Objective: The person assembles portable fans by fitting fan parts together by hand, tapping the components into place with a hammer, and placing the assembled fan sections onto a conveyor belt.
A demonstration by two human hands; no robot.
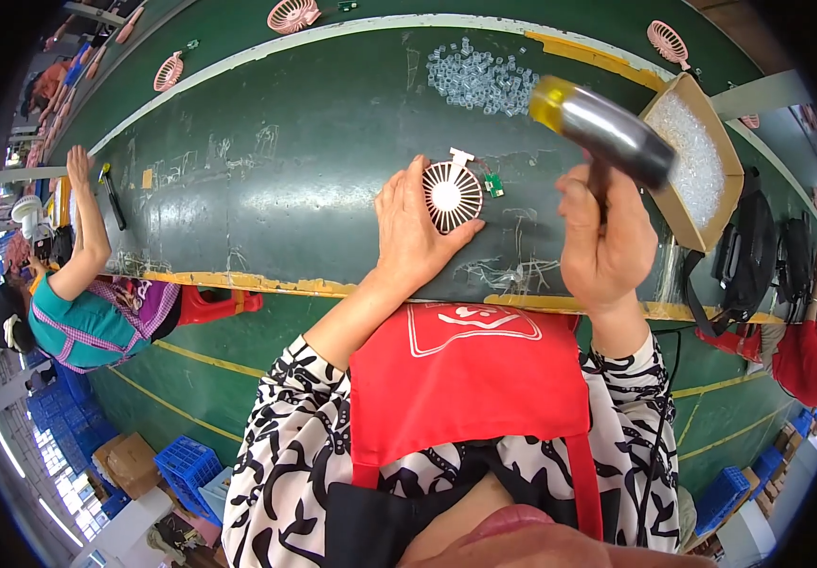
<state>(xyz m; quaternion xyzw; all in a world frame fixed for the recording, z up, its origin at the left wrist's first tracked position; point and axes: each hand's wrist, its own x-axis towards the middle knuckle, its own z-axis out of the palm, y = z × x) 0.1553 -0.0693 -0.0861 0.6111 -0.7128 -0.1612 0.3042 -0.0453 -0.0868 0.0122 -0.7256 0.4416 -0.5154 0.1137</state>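
My left hand (418,222) lies around a small round fan housing (452,194), pale with a slotted grille, thumb and fingers against its rim on the dark green bench. A white stem sticks out at its far side, and a small green circuit board (493,185) rests just to its right. My right hand (607,232) is closed round the handle of a mallet (607,131), raised over the bench. One face of the mallet's head is yellow, the other dark; the head is slightly blurred. Most of its handle is hidden by my fingers.
Beyond the mallet lies a pile of small clear plastic pieces (482,80). A cardboard box (697,161) of clear pieces stands at the right, near black bags (749,251). Pink fan parts (170,72) sit on the far strip. A co-worker (96,317) and another hammer (113,197) are left.
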